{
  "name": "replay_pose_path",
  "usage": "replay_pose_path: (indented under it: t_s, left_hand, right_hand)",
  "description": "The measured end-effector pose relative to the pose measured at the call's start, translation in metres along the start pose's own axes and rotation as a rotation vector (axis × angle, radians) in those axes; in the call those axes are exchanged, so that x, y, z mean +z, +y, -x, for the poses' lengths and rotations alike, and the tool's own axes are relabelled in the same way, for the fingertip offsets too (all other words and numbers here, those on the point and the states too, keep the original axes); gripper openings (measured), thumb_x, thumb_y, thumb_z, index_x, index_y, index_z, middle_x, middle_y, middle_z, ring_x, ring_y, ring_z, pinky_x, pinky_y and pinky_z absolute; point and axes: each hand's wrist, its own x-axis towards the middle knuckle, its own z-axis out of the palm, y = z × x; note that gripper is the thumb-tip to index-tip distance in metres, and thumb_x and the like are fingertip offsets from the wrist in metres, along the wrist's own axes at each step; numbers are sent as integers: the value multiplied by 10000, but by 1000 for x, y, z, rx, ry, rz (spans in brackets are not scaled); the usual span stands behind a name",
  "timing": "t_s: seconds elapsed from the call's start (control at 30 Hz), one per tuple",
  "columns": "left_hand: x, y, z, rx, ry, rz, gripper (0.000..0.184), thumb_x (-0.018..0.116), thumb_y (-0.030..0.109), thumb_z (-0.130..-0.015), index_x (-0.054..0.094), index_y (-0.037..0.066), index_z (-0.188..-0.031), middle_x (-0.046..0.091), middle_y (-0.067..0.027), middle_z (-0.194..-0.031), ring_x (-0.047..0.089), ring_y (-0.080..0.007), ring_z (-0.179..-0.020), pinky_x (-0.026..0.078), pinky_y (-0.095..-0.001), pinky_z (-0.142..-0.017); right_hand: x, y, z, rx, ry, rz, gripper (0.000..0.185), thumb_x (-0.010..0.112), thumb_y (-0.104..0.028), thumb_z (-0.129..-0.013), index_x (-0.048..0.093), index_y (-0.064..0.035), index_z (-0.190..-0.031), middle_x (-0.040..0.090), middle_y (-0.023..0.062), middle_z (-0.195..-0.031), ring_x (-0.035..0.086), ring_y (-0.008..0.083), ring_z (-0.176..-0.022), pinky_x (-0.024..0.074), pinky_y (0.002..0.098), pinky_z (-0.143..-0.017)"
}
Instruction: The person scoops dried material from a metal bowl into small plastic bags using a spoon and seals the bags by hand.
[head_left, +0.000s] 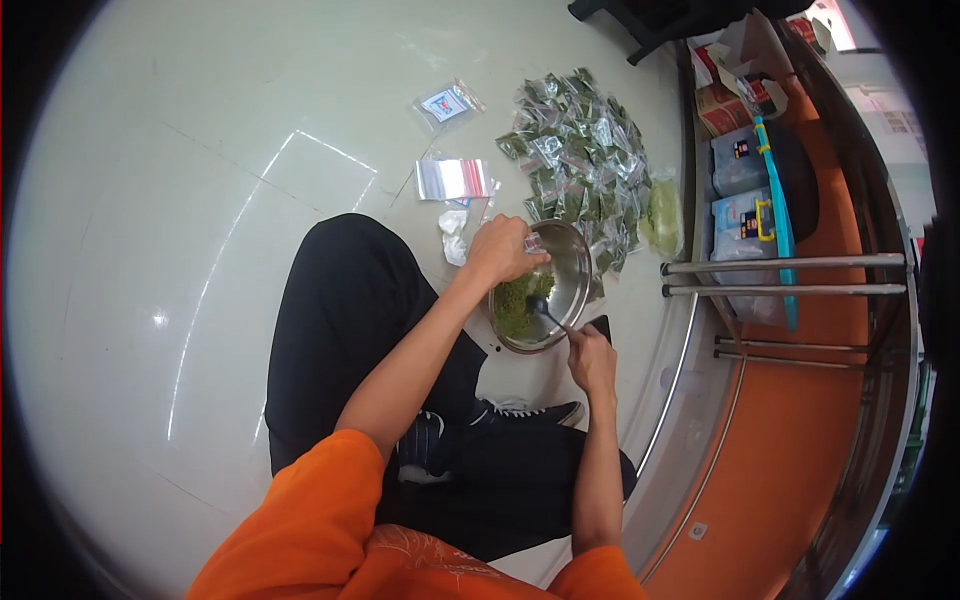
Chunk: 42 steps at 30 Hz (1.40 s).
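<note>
A steel bowl stands on the floor in front of my crossed legs, with crumbly green powder inside. My right hand is closed round the handle of a spoon, whose dark head rests in the powder. Over the bowl's far left rim, my left hand pinches a small clear plastic bag. Its contents, if any, are too small to make out. Beyond the bowl lies a heap of small clear packets filled with something green.
Left of the heap lie a stack of flat zip bags, a labelled clear pack and crumpled white material. A larger bag of green stuff sits right of the heap. A metal-framed shelf with containers borders the right side.
</note>
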Motion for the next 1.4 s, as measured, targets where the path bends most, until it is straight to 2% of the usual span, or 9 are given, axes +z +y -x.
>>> replay_pose_path:
  t_s: [0.2, 0.33, 0.4, 0.53, 0.8, 0.93, 1.0, 1.2, 1.4]
  left_hand:
    - [8, 0, -3, 61, 28, -11, 493, 835, 431, -739, 733, -48, -798, 686, -268, -752, 696, -425, -785, 555, -478, -755]
    - [2, 0, -4, 42, 34, -8, 500, 834, 432, -741, 727, -53, -793, 680, -268, -746, 692, -427, -795, 552, -480, -761]
    - [4, 1, -3, -8, -35, -16, 515, 847, 402, -737, 714, -70, -895, 682, -317, -909, 678, -443, -922, 548, -475, -831]
    - [8, 3, -2, 79, 42, 47, 501, 832, 412, -751, 720, -72, -814, 681, -283, -778, 693, -421, -808, 550, -474, -768]
    - [5, 2, 1, 64, 80, 10, 494, 832, 404, -756, 715, -76, -772, 674, -300, -763, 689, -440, -812, 555, -481, -748]
    - [-1, 12, 1, -5, -11, 52, 508, 836, 408, -753, 704, -82, -762, 670, -309, -776, 681, -442, -854, 551, -482, -768]
    - [-6, 19, 2, -65, -102, -26, 470, 829, 360, -773, 706, -62, -939, 672, -319, -982, 674, -445, -944, 549, -470, -848]
    - [-7, 32, 9, -8, 101, -52, 462, 826, 344, -775, 671, -90, -739, 652, -326, -754, 672, -474, -751, 555, -503, -702]
    - [-3, 43, 15, 23, 132, -110, 456, 827, 351, -768, 679, -80, -745, 653, -308, -731, 670, -474, -726, 559, -497, -691]
  right_hand:
    - [-3, -2, -12, 216, 188, 17, 280, 569, -126, -930, 753, -155, -1139, 686, 151, -974, 676, 372, -905, 536, 490, -749]
    - [-15, -13, 5, 176, -101, 27, 277, 589, -113, -904, 762, -154, -1116, 696, 170, -969, 673, 397, -911, 540, 502, -782]
    - [-17, -12, 9, 163, -59, -61, 273, 590, -110, -902, 765, -151, -1108, 696, 186, -968, 670, 403, -910, 535, 511, -790]
    - [-11, -16, -4, 301, 179, -136, 289, 581, -89, -908, 750, -131, -1138, 672, 203, -935, 657, 414, -892, 516, 508, -782]
    - [-16, -37, 13, -58, -21, -140, 289, 601, -91, -903, 747, -151, -1145, 658, 134, -921, 664, 359, -877, 533, 464, -752]
    - [-17, -30, 25, 211, 120, -39, 295, 576, -96, -912, 743, -138, -1152, 665, 145, -894, 676, 367, -830, 536, 482, -738]
    - [1, -29, 29, 192, -1, 105, 308, 569, -87, -906, 733, -117, -1165, 677, 159, -922, 682, 372, -809, 541, 485, -740]
    - [33, -31, 35, 143, -33, -443, 308, 570, -63, -905, 721, -59, -1173, 731, 167, -891, 710, 333, -791, 544, 425, -715]
    - [44, -38, 11, 236, -192, -1117, 272, 603, -65, -969, 686, 76, -1187, 650, 27, -756, 548, 73, -652, 445, 245, -602]
